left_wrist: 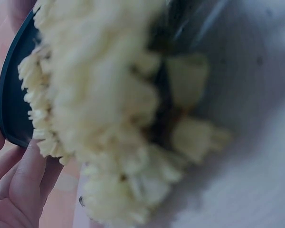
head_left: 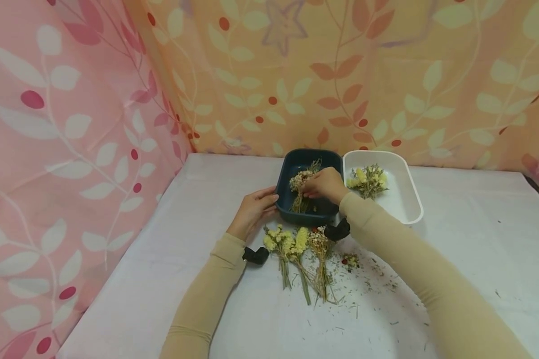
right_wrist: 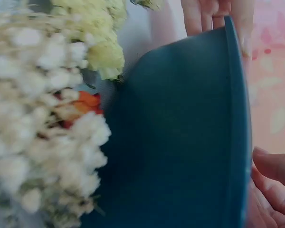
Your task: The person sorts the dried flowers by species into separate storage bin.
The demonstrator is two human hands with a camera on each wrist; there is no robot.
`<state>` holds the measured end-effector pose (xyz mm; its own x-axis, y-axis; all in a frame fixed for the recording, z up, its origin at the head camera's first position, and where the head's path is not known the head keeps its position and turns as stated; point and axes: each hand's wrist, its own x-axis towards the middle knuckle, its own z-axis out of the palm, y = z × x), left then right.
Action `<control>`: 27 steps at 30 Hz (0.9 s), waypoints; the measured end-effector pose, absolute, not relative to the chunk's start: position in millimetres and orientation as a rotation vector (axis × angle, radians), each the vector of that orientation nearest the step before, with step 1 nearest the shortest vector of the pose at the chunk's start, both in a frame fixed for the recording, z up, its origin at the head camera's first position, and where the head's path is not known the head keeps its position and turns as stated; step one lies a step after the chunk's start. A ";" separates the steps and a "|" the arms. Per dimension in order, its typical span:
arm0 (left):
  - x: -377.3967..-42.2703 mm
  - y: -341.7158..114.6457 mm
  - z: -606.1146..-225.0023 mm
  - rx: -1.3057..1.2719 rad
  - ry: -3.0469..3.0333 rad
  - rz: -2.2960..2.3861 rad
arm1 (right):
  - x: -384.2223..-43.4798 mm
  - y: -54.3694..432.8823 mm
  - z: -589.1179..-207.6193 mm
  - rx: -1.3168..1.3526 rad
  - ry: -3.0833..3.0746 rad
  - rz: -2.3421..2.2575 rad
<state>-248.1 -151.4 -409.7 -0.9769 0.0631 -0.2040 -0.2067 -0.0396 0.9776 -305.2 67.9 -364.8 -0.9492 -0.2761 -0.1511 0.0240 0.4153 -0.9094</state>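
Observation:
My right hand (head_left: 327,184) reaches into the dark teal tray (head_left: 286,215) and pinches a bunch of dried flowers (head_left: 300,180) with small pale blooms near its stems. Its fingertips are partly hidden. Against the tray's left side rest the fairly straight fingers of my left hand (head_left: 253,212); that hand also shows beside the rim in the left wrist view. In front of the tray lie yellow flower bunches (head_left: 276,242) and a bunch of small white flowers (head_left: 322,249). Those blooms fill much of both wrist views, blurred in the left one.
A white tray (head_left: 397,209) stands right of the teal one, holding a yellow and green flower bunch (head_left: 369,182). A small red and yellow flower cluster (head_left: 350,262) lies among stem scraps on the white table (head_left: 184,199). Patterned curtains (head_left: 251,75) hang behind and left.

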 end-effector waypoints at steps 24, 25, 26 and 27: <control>-249.3 -151.2 -409.4 -0.190 2.013 2.136 | -198.9 127.8 -338.6 -0.268 2.234 -1.613; -249.7 -151.1 -409.7 -0.189 2.015 2.134 | -196.1 130.0 -340.7 -0.270 2.215 -1.630; -250.0 -151.0 -409.8 -0.191 2.019 2.132 | -193.2 131.8 -342.8 -0.271 2.199 -1.639; -250.2 -151.0 -409.8 -0.195 2.021 2.129 | -190.5 133.3 -345.0 -0.269 2.190 -1.638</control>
<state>-250.2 -151.0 -409.8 -0.9714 0.0536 -0.2313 -0.2338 -0.0457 0.9712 -190.5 133.3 -345.0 -0.9051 -0.3788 -0.1932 0.0785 0.2978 -0.9514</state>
